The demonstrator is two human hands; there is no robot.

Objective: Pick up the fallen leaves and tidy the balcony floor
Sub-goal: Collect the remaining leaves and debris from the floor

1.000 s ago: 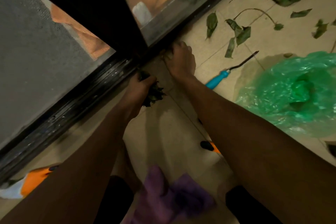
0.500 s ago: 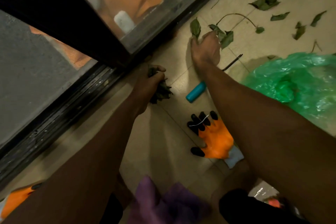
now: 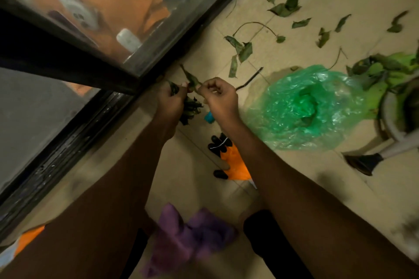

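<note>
Right fingers (image 3: 209,88): curled, the tips pinching one leaf (image 3: 192,79) by its lower end; it stands up between the two hands.
Left fingers (image 3: 181,89): curled round a dark bunch (image 3: 190,108) of gathered leaves, with the thumb tip touching or almost touching the pinched leaf.
Right hand (image 3: 218,96): raised off the floor, just beside the left.
Left hand (image 3: 171,103): raised beside the door frame (image 3: 127,79), with the bunch hanging below the fist.
Step in hand: it looks like the leaf is being passed into the bunch, mid-gathering.
Loose leaves (image 3: 242,51): many lie on the tiles beyond the hands, more to the far right, so the task looks far from done.
Bag (image 3: 301,106): green plastic, on the floor near the right hand, mouth crumpled.
Next move: probably the left thumb has to clamp the leaf before the right lets go; then the right reaches for the nearest leaves, or the bunch goes into the bag.
Nearby: an orange glove (image 3: 235,161) and a blue tool handle (image 3: 209,116) below the hands.
</note>
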